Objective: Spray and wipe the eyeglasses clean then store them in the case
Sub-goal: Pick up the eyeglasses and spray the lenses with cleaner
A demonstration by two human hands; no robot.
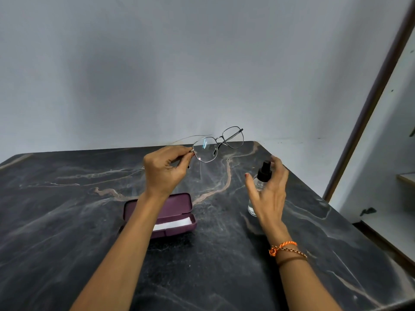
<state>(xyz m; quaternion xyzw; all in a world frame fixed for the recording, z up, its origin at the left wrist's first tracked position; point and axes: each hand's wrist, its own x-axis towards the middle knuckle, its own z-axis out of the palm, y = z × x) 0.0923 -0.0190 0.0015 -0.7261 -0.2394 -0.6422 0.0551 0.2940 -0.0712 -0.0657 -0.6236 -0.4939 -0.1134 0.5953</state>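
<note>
Thin metal-framed eyeglasses are held up over the far part of the table, temples unfolded. My left hand pinches them at the hinge corner of the nearer lens. A small clear spray bottle with a black pump top stands on the table to the right. My right hand is right at the bottle, thumb on one side and fingers spread behind the cap, not closed on it. A maroon glasses case lies open below my left forearm, with a white cloth inside.
The dark marbled table ends at a pale wall at the back. Its right edge drops to a light floor, with a brown-framed panel standing further right.
</note>
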